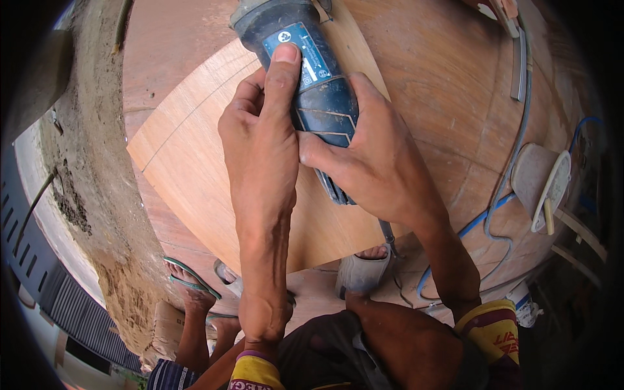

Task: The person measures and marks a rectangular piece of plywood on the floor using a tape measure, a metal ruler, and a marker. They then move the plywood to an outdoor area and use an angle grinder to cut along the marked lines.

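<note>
Both my hands grip a blue power tool [325, 109] with a grey head, which looks like an angle grinder. My left hand [260, 140] holds its middle, the thumb lying on the label and the fingers curled along the left side. Around the rear part my right hand [383, 153] is wrapped, its thumb across the body. A dark cord [387, 234] shows below the rear end. Under the tool lies a light plywood piece [195, 162] with a pencil line along its curved edge. Whether the tool touches the plywood cannot be seen; its front end is partly cut off.
Larger reddish wooden sheets [448, 84] spread beneath the plywood. On the right are a blue cable [474, 224], a metal bar [519, 68] and a white round-rimmed object [552, 185]. Another person's foot in a green flip-flop [192, 278] stands at lower left, beside bare dirt [97, 162].
</note>
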`<state>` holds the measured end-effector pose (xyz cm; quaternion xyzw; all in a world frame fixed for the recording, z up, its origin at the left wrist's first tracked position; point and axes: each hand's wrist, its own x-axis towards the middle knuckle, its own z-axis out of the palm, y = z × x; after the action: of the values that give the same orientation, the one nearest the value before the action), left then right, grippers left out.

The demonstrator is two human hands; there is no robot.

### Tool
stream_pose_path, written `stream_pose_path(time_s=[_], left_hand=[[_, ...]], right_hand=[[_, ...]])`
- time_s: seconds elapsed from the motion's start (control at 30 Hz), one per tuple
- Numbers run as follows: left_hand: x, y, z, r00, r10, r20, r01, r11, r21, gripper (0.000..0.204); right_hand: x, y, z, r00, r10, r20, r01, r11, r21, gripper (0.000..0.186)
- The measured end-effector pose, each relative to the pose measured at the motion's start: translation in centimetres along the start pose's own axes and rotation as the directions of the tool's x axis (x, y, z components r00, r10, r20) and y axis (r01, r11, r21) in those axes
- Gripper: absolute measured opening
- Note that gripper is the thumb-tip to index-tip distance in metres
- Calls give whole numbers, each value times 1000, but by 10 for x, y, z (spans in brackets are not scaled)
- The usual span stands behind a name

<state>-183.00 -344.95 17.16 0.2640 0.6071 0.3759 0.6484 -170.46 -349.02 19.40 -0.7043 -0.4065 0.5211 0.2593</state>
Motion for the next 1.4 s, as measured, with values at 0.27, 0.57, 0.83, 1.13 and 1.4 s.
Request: stream_pose_path(time_s=[0.27, 0.57, 0.83, 1.13, 1.4], left_hand=[[-2, -1, 2, 1000, 20, -1, -20, 1000, 10, 62], [1, 2, 0, 1000, 21, 17, -22, 1000, 12, 63], [-1, -1, 0, 1000, 30, 3, -30, 1000, 9, 65], [-1, 1, 0, 1000, 12, 18, -12, 1000, 21, 64], [-4, -2, 1, 1000, 11, 14, -11, 1000, -18, 63]], right_hand=[[-3, 3, -1, 1000, 1, 5, -1, 1000, 11, 58], [1, 5, 2, 1000, -23, -9, 23, 1000, -19, 55], [-2, 0, -1, 1000, 22, 10, -22, 999, -24, 54], [-2, 5, -1, 1000, -8, 7, 8, 1000, -24, 54], [-5, 9, 1, 1000, -25, -8, 25, 999, -36, 55]])
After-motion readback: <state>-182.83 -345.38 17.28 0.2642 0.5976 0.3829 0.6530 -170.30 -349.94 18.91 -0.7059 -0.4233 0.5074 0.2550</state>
